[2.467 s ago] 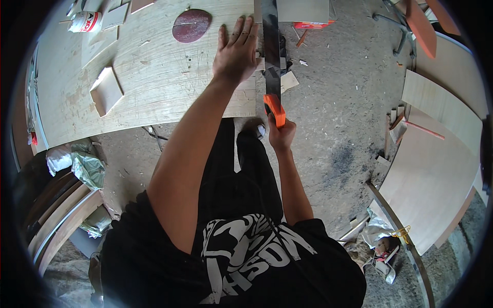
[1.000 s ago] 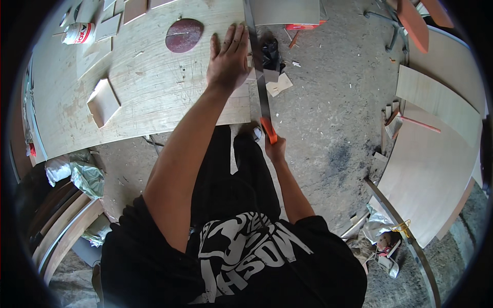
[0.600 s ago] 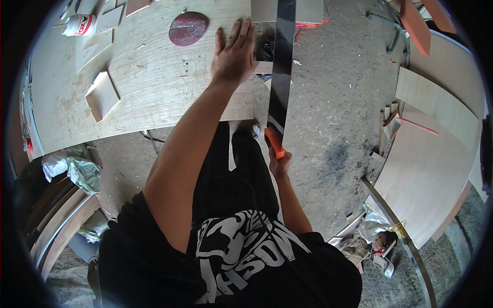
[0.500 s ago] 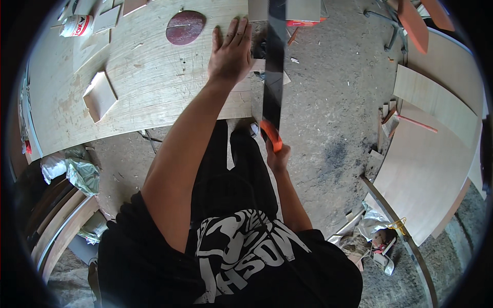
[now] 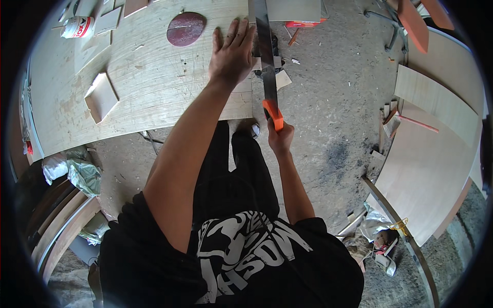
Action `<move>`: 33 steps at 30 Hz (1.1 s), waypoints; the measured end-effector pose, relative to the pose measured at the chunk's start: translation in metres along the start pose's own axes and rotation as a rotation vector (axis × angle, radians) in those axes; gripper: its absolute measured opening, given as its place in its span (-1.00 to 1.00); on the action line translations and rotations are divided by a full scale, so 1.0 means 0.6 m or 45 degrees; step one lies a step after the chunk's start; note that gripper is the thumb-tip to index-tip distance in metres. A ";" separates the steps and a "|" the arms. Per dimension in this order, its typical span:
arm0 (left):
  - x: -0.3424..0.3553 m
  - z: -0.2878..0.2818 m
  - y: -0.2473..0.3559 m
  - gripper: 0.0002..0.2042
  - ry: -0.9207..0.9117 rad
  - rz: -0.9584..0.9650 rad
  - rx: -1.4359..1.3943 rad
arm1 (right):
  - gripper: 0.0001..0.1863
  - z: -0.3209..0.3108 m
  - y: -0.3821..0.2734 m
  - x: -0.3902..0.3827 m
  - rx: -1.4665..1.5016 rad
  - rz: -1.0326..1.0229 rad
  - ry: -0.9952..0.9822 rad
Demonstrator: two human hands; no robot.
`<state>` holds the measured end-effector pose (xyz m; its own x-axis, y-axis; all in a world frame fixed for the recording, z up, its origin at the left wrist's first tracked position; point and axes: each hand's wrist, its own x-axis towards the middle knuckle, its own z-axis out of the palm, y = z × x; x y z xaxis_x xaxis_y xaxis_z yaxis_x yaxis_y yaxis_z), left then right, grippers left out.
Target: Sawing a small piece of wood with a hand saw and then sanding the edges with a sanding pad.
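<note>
My left hand [image 5: 232,57] lies flat near the right edge of the wooden worktable [image 5: 154,97], palm down with fingers spread and pointing away from me. My right hand [image 5: 281,136] is closed around the orange handle of a handsaw [image 5: 266,56], just off the table's right edge. The long dark blade points away from me, passes close beside my left fingers and runs out of the top of the view. A pale wood strip [image 5: 276,62] juts past the table edge beneath the blade. Where the teeth touch, I cannot tell.
On the table are a dark red oval disc [image 5: 186,29], a shallow wooden tray [image 5: 101,98] and a white-and-red container [image 5: 77,27]. Large plywood sheets [image 5: 426,169] lean at the right. A long bar [image 5: 400,226] stands near them. Plastic bags [image 5: 82,174] sit at the left.
My right hand has pushed the saw forward, away from me, and the blade has shifted slightly left. My left hand stays in nearly the same place.
</note>
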<state>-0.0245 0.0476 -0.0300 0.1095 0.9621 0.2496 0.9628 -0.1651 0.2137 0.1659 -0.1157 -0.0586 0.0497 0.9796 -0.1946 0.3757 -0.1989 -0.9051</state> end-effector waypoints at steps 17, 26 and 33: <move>0.001 -0.011 0.005 -0.75 -0.103 0.009 0.029 | -0.80 0.004 0.007 0.010 -0.045 -0.041 0.009; 0.001 -0.001 -0.004 -0.85 -0.022 0.043 0.022 | -0.80 0.007 0.079 -0.011 -0.112 0.086 -0.116; 0.001 -0.010 0.001 -0.68 -0.099 0.019 0.043 | -0.82 -0.041 0.122 -0.101 -0.208 0.247 -0.112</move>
<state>-0.0255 0.0471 -0.0242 0.1413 0.9738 0.1782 0.9686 -0.1732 0.1786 0.2135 -0.1889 -0.1039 0.0576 0.9158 -0.3974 0.5118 -0.3688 -0.7759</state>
